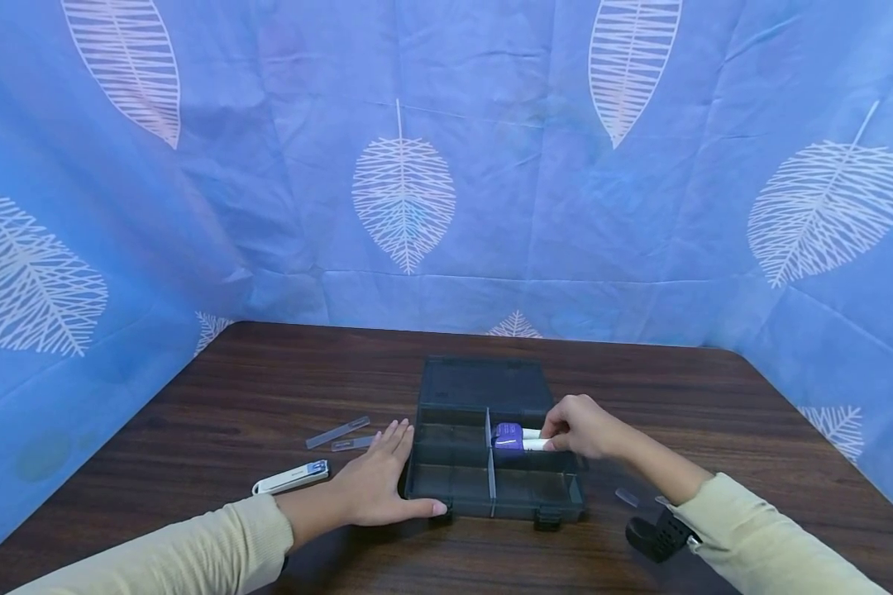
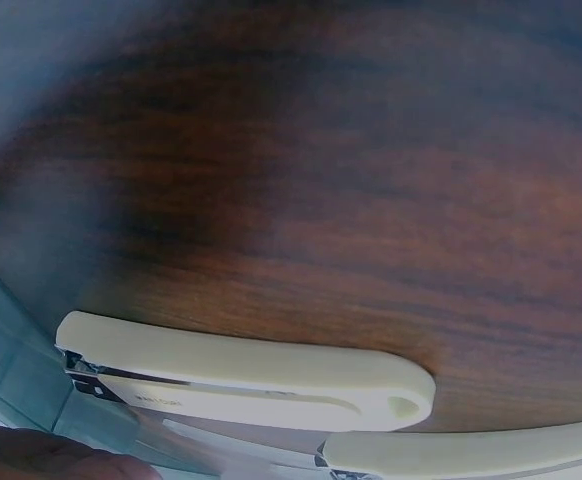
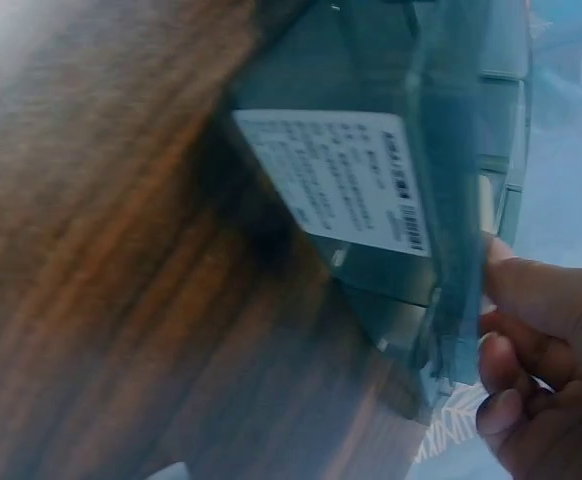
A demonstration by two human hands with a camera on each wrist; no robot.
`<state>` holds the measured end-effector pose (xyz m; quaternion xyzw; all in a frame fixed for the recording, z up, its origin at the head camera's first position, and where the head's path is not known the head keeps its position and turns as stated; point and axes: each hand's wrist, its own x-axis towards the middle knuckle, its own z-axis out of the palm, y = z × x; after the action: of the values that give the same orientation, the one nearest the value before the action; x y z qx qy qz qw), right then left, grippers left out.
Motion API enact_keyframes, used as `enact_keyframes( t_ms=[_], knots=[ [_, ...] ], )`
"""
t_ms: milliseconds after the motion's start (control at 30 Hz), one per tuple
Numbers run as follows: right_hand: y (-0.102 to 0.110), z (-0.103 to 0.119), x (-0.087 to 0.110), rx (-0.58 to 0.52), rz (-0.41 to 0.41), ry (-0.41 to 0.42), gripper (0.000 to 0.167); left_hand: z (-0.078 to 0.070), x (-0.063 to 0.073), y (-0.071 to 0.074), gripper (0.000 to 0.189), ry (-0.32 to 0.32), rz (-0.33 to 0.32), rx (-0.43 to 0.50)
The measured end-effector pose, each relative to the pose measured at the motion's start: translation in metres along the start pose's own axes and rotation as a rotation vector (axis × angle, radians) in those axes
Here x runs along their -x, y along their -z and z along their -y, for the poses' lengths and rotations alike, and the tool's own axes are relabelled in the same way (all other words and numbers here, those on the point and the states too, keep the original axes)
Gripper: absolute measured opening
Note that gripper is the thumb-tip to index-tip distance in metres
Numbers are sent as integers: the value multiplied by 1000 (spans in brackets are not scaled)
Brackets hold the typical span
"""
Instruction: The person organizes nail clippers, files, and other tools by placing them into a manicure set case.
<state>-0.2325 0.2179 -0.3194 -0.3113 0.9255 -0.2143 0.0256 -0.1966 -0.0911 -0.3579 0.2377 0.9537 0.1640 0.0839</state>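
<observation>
A dark translucent compartment box (image 1: 454,483) sits on the table with its lid (image 1: 484,382) laid back. My left hand (image 1: 375,483) rests against its left side, fingers stretched out and thumb along the front edge. Over the back right compartment, my right hand (image 1: 576,426) pinches the white end of a purple-and-white item (image 1: 509,436); its kind cannot be told. In the right wrist view the thumb and fingers reach over the box wall, which bears a white printed label (image 3: 336,180). A white nail clipper (image 1: 292,477) lies left of the left hand.
Two clear divider strips (image 1: 337,432) lie left of the box. A small clear piece (image 1: 627,497) is on the table at right. The left wrist view shows a second pale nail clipper (image 2: 491,452) beside the first. A blue leaf-patterned cloth (image 1: 491,207) surrounds the table.
</observation>
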Motion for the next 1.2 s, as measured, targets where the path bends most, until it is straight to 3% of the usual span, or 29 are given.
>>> enact_keyframes(
  t_ms=[367, 600, 867, 1067, 1200],
  knots=[
    [1, -2, -8, 56, 72, -50, 8, 1, 0, -1, 105, -7, 4, -9],
    [-1, -6, -2, 48, 33, -3, 8, 1, -1, -1, 105, -2, -3, -4],
    [-4, -7, 16, 6, -229, -20, 10, 2, 1, 0, 105, 5, -8, 6],
    [-18, -7, 37, 53, -504, -55, 8, 1, 1, 1, 104, -3, -10, 7],
    [-29, -7, 56, 102, -619, -102, 8, -1, 2, 0, 104, 0, -2, 16]
  ],
)
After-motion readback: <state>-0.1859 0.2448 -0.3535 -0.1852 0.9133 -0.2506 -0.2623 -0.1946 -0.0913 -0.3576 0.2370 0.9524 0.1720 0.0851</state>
